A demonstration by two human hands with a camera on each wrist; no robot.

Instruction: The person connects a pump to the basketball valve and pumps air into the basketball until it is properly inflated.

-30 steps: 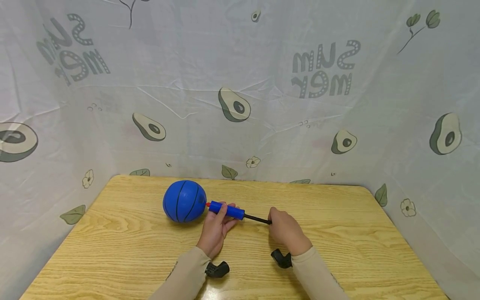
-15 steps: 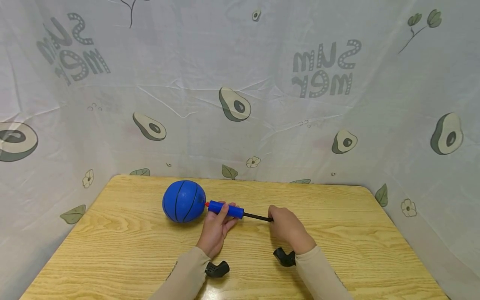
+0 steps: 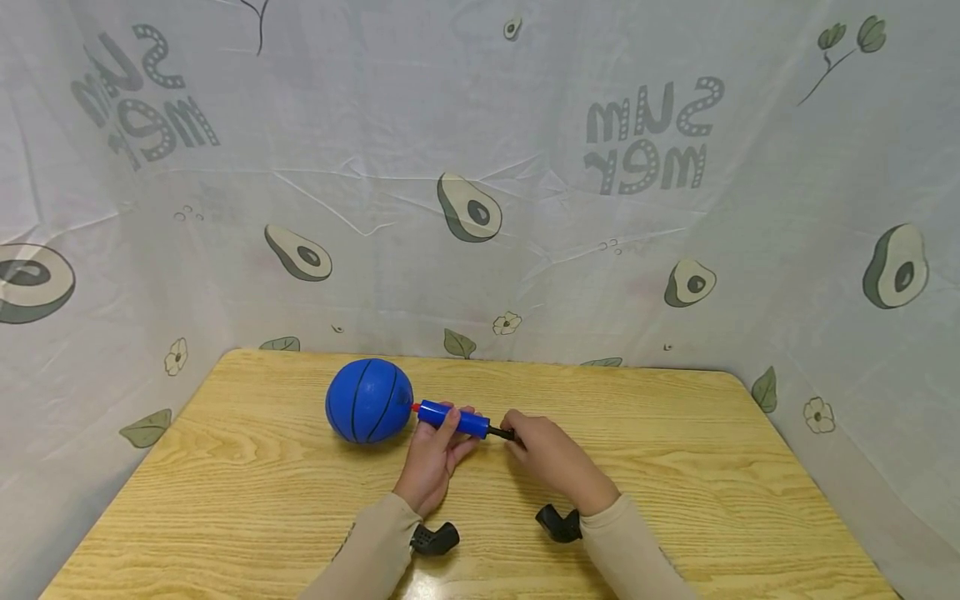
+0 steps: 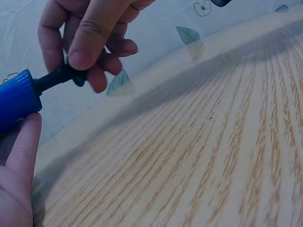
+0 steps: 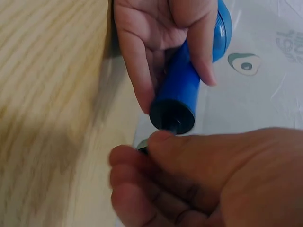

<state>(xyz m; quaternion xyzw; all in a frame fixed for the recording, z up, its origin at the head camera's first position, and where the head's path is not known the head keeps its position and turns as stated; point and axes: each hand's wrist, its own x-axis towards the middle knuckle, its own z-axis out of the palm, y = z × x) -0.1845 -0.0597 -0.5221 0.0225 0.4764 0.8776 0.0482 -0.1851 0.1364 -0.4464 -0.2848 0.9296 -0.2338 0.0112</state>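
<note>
A blue ball with black seam lines rests on the table's left half. From its right side a red nozzle tip leads to the blue barrel of a hand pump. My left hand holds that barrel, thumb across the top and fingers beneath. The pump's black rod and handle stick out of the barrel's right end, only a short length showing. My right hand pinches the handle between thumb and fingers, partly hiding it. In the right wrist view the left hand is around the barrel.
The wooden table carries the ball and pump. A pale cloth with avocado prints hangs behind and at both sides. Black angled devices sit at the left wrist and right wrist.
My right hand first drew slightly right, then moved left with the handle, so the exposed black rod is much shorter. The left hand, barrel and ball have stayed nearly in place.
</note>
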